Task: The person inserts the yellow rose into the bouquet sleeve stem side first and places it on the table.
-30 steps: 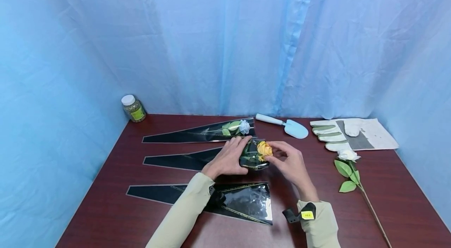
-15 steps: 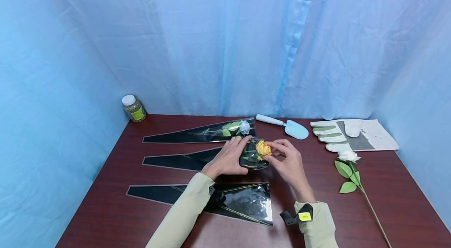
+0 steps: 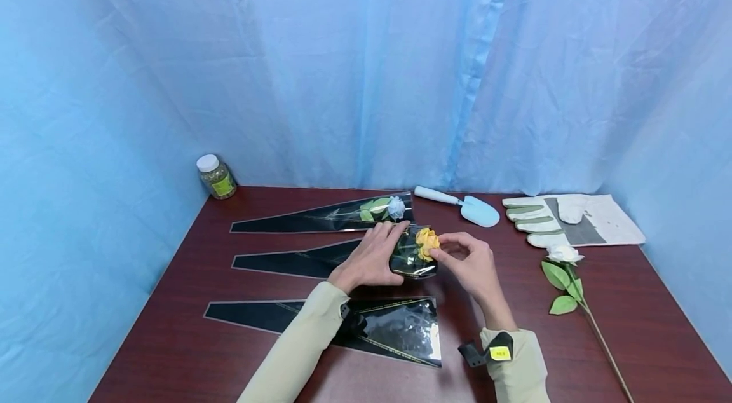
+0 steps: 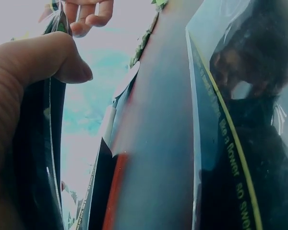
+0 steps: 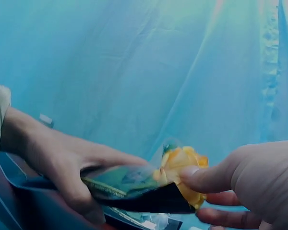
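Observation:
My left hand [image 3: 372, 257] grips the middle black flower sleeve [image 3: 408, 250] near its wide end, with the thumb on the near side. Out of that sleeve's mouth shows a yellow rose [image 3: 426, 243], its stem hidden inside. My right hand [image 3: 471, 263] pinches the bloom between thumb and fingers. Seen from the right wrist, the thumb presses on the yellow petals [image 5: 182, 163] just beyond the sleeve's edge, with fingertips behind them. In the left wrist view, my left thumb [image 4: 62, 60] lies along the dark sleeve.
Behind lies a sleeve [image 3: 320, 222] holding a pale blue rose [image 3: 396, 207]; a flat sleeve [image 3: 400, 330] lies in front. To the right are a trowel [image 3: 479, 211], gardening gloves [image 3: 577, 218] and a white rose [image 3: 565, 253]. A lidded jar [image 3: 217, 177] stands back left.
My right fingers have shifted slightly on the yellow bloom, which now sits a little differently at the sleeve's mouth. The left hand has stayed in place.

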Motion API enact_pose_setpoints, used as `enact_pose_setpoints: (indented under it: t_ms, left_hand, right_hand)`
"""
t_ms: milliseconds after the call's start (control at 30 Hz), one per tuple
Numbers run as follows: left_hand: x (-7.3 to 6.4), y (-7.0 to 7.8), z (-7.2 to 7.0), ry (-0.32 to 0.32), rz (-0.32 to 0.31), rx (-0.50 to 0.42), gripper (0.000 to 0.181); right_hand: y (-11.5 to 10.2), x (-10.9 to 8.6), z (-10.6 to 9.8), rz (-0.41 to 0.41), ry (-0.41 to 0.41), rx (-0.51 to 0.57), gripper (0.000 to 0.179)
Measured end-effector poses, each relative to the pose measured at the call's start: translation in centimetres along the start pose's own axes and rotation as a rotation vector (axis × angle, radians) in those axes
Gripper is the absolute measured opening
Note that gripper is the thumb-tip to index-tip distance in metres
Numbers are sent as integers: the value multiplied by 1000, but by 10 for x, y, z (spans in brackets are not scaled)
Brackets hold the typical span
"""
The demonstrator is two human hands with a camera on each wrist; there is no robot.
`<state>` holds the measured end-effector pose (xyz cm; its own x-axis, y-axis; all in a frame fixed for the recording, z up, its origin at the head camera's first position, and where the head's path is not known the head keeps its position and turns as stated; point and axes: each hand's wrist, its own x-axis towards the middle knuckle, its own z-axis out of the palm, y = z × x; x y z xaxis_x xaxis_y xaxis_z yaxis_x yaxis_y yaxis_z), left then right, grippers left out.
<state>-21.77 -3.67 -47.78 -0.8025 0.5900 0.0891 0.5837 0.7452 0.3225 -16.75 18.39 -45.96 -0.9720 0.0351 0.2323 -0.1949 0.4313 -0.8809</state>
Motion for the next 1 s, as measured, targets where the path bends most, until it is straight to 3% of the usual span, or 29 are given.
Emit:
enact_pose_setpoints:
  t_ms: [167, 233, 467, 567, 1000]
  left_hand:
    - [0, 0, -1, 5, 4, 0, 109]
    - [-1, 1, -2, 2, 7, -4, 109]
    - [-3, 2, -2, -5, 28, -30, 107]
    - [-3, 1, -1, -3, 40, -37, 106]
    - [-1, -1, -9, -55, 57, -40, 107]
  right_hand:
    - [2, 0, 0, -161, 26, -74, 23]
    - [3, 0, 1, -180, 50, -115, 23]
    - [3, 0, 4, -20, 54, -133, 25]
    - [3, 0, 4, -7, 52, -123, 25]
    - [14, 2, 5, -248, 60, -148, 17]
